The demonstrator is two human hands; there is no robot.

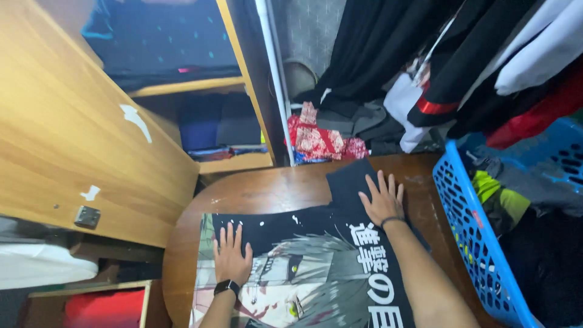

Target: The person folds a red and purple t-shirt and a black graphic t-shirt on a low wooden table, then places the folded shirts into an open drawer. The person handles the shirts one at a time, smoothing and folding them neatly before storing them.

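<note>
Both hands lie flat, fingers spread, no grip closed: left hand (231, 258) and right hand (382, 200) press the shirt (340, 267) onto the tabletop (267, 191).

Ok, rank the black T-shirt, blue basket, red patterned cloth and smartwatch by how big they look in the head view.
1. Black T-shirt
2. Blue basket, partly cut off by the frame, so its rank against the shirt is unsure
3. Red patterned cloth
4. Smartwatch
</note>
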